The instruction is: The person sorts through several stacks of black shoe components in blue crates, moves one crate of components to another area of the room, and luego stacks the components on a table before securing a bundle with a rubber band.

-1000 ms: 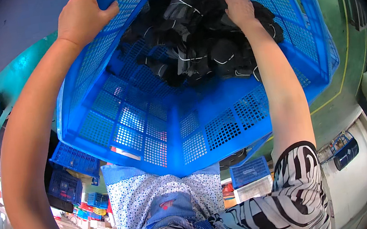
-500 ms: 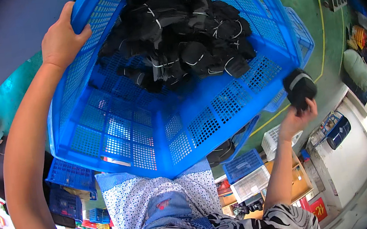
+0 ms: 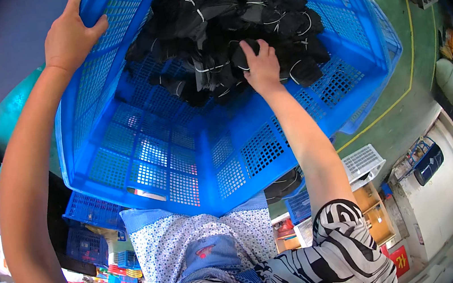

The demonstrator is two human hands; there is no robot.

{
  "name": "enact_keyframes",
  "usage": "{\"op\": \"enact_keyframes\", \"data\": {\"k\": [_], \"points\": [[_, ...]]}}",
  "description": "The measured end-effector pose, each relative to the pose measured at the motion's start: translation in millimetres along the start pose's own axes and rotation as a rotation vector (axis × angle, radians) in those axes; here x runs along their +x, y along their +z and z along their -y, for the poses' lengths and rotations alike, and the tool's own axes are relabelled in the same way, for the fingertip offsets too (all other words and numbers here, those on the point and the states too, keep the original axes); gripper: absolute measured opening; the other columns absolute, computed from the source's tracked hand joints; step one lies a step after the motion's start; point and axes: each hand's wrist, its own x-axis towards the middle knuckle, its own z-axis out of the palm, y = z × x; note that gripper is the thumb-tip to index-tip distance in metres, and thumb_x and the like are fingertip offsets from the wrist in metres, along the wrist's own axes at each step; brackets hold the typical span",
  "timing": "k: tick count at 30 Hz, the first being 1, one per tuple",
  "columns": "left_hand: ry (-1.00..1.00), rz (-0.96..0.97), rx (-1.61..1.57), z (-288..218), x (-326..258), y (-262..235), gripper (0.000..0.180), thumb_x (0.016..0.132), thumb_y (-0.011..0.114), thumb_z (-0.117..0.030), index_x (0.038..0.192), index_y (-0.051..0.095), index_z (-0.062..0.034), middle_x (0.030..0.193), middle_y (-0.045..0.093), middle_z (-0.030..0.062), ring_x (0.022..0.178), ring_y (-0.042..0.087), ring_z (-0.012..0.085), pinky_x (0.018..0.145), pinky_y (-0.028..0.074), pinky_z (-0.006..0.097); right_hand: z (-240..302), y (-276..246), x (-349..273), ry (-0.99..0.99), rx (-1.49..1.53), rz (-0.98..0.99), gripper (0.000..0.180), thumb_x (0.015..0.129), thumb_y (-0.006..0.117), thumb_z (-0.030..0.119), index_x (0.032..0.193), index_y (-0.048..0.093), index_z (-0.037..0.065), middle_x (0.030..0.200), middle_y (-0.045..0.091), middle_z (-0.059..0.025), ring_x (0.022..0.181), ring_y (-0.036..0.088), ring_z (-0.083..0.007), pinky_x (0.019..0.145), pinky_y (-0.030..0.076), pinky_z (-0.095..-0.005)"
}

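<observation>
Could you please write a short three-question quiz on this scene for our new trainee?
1. Multiple choice: which of the person's hands is at the left rim of the large blue perforated plastic crate?
A. Left
B. Right
C. Both
D. Neither

2. True or false: the right hand is among the soft-looking, white-banded black bundles inside the crate.

3. Fill in the blank: the boldly patterned cloth sleeve on the person's right side is black and ____.

Key:
1. A, the left hand.
2. True.
3. White.
</observation>
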Motion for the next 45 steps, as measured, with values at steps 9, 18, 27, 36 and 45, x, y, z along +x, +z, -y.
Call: {"op": "enact_keyframes", "data": {"k": [9,18,27,36,45], "points": [[-0.046,0.047,0.097,16.0,-6.4,-8.2,0.059,0.077,0.067,-0.034,0.127,0.043,-0.0133,0.091,0.066,0.016,0.086,0.063,0.0354,0.073,0.05,0.042,-66.3,-180.4,-129.9,0.238,0.042,-0.72,0.078,0.061,0.075,0.01,0.13,0.04,0.002,0.12,0.043,-0.0172,0.112,0.043,-0.031,0.099,0.035,-0.0423],[-0.032,0.03,0.105,15.6,-6.5,-5.4,0.063,0.076,0.068,-0.034,0.129,0.043,-0.01,0.094,0.066,0.0166,0.089,0.063,0.035,0.077,0.05,0.04,-69.8,-135.3,-53.4,0.078,0.121,-0.375,0.052,0.073,0.068,0.011,0.123,0.056,0.011,0.122,0.053,-0.0152,0.114,0.047,-0.0325,0.099,0.035,-0.0403],[0.038,0.004,0.048,16.8,2.5,-7.5,0.065,0.076,0.069,-0.035,0.13,0.044,-0.0079,0.099,0.066,0.0153,0.092,0.064,0.0295,0.081,0.049,0.036,-50.7,-33.1,66.0,0.171,-0.062,-0.145,0.064,0.061,0.075,0.013,0.12,0.049,0.007,0.12,0.047,-0.0176,0.112,0.044,-0.0358,0.097,0.038,-0.0423],[-0.073,0.053,0.083,15.0,-4.6,-11.9,0.064,0.076,0.068,-0.037,0.129,0.044,-0.0128,0.094,0.067,0.0138,0.089,0.064,0.0313,0.078,0.049,0.038,-47.5,-137.6,-104.8,0.215,0.516,-0.599,0.069,0.058,0.073,0.004,0.119,0.042,0.001,0.112,0.045,-0.0116,0.108,0.045,-0.0244,0.097,0.036,-0.0361],[-0.072,0.062,0.1,3.8,-2.9,-10.8,0.066,0.076,0.068,-0.036,0.131,0.042,-0.0096,0.097,0.066,0.0161,0.091,0.063,0.0338,0.079,0.049,0.039,-88.8,-163.4,-152.8,0.281,-0.212,-0.533,0.05,0.07,0.069,0.011,0.118,0.057,0.008,0.118,0.046,-0.0172,0.113,0.041,-0.0303,0.096,0.033,-0.0402]]}}
